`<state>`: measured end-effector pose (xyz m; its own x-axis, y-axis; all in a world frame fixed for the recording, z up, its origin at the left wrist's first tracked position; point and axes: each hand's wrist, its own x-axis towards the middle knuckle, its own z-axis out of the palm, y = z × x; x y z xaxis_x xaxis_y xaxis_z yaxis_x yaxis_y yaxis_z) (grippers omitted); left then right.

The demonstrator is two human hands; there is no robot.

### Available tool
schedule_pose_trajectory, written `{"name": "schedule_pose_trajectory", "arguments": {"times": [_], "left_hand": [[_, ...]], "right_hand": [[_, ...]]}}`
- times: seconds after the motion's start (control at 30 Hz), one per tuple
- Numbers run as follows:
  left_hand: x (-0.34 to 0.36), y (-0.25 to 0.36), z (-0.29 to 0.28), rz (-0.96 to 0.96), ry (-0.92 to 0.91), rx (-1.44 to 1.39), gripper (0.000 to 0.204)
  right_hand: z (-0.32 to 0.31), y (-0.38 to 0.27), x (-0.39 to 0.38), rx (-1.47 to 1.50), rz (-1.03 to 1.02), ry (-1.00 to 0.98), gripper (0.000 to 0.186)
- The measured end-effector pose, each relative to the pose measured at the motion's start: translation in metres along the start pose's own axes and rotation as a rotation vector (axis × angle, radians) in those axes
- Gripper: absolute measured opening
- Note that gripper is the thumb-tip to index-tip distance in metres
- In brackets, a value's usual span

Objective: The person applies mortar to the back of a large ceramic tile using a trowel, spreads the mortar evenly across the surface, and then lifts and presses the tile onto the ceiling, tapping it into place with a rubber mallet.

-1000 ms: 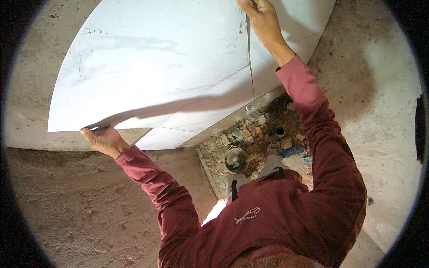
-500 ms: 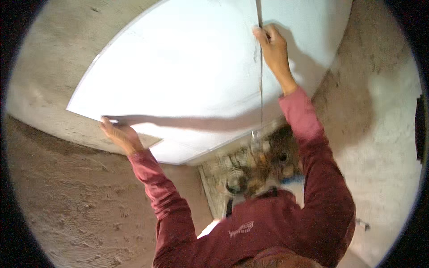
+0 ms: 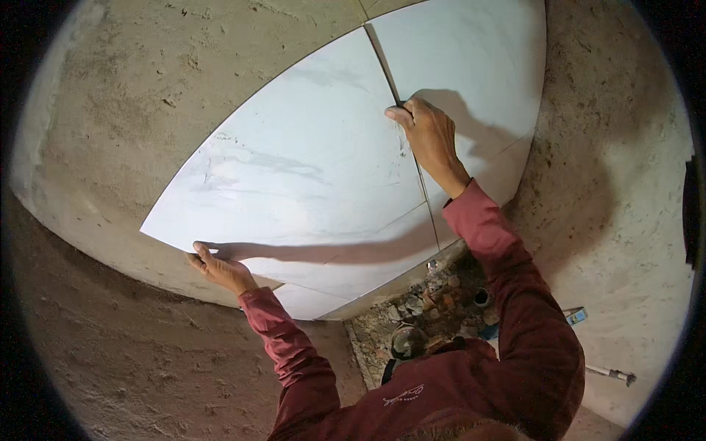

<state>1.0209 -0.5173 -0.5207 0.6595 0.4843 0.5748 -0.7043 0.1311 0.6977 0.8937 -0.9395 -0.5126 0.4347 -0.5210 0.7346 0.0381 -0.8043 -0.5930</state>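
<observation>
A large white marbled wall tile (image 3: pixel 301 162) leans against the wall, with a dark gap along its right side that widens toward the top. My left hand (image 3: pixel 223 272) grips its left edge near the lower corner, thumb on the face and fingers behind. At the right edge my right hand (image 3: pixel 430 136) is closed on the tile, thumb on the front and fingertips hidden in the gap. Beyond the gap is a second white tile (image 3: pixel 471 66). Beneath the held tile runs a lower row of white tile (image 3: pixel 309 300).
Rough bare plaster (image 3: pixel 140 110) surrounds the tiles, and a plastered wall (image 3: pixel 125 345) stands at the left. Rubble (image 3: pixel 426 305) covers the floor below, with a round container (image 3: pixel 408 342) on it. A blue-ended tool (image 3: pixel 576 316) and a rod (image 3: pixel 610 373) are at the right.
My view has shifted, so the tiles and both hands appear lower. Both hands keep hold of the same tile edges. The gap by my right hand now shows wider at the top.
</observation>
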Motion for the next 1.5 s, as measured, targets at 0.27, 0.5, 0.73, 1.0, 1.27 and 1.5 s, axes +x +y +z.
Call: {"name": "schedule_pose_trajectory", "arguments": {"times": [0.27,0.5,0.73,1.0,1.27,1.5], "left_hand": [[-0.016,0.003,0.016,0.086,-0.049,0.311,0.103],[-0.013,-0.014,0.003,0.075,-0.094,0.417,0.110],[-0.022,0.008,0.021,0.105,-0.201,0.455,0.111],[-0.007,-0.014,0.002,0.117,-0.216,0.459,0.109],[-0.008,-0.012,0.003,0.151,-0.126,0.584,0.103],[-0.007,-0.017,-0.031,0.308,-0.352,0.581,0.097]], "right_hand": [[0.002,-0.003,0.002,0.053,-0.041,0.087,0.037],[0.040,-0.047,-0.035,0.098,-0.407,0.232,0.030],[0.118,-0.083,-0.025,0.088,-0.921,0.215,0.063],[0.109,-0.085,-0.032,-0.066,-0.853,0.146,0.064],[0.116,-0.082,-0.027,-0.168,-0.972,0.152,0.061],[0.133,-0.086,-0.030,-0.289,-0.962,0.216,0.069]]}}
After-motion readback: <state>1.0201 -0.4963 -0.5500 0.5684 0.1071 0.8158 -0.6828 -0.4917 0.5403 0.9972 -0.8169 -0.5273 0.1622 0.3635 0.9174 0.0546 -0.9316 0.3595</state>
